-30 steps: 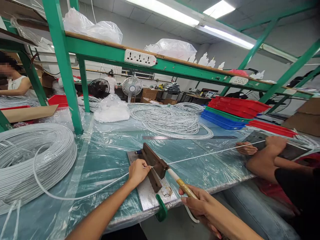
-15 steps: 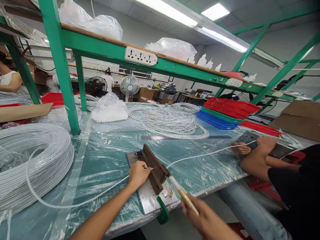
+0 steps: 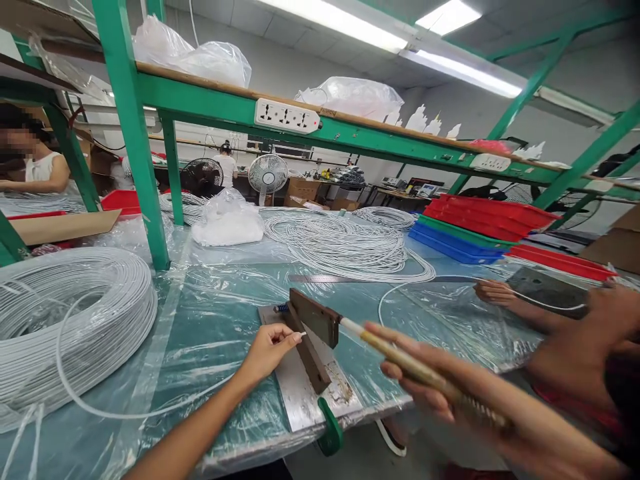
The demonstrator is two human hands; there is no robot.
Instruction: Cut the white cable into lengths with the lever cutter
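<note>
A bench cutter with a hinged brown blade arm sits on a metal base plate on the table. The arm is raised, leaving a gap above the lower brown bar. Beside that bar my left hand pinches a white cable, its short tip poking past the thumb and forefinger. The cable runs left to a large coil. My right hand, blurred, is around the cutter's long handle, with its fingers lying along it. Another white cable piece curves right towards a co-worker's hands.
A green clamp grips the table's front edge. Behind the cutter lie a steel ruler and looped cables. Stacked trays stand at right, near a co-worker's hand. A green shelf post rises at left.
My right hand has lifted the cutter's handle, and the blade arm has swung up off the lower bar. The right-hand cable piece has moved away from the cutter with the co-worker's hands.
</note>
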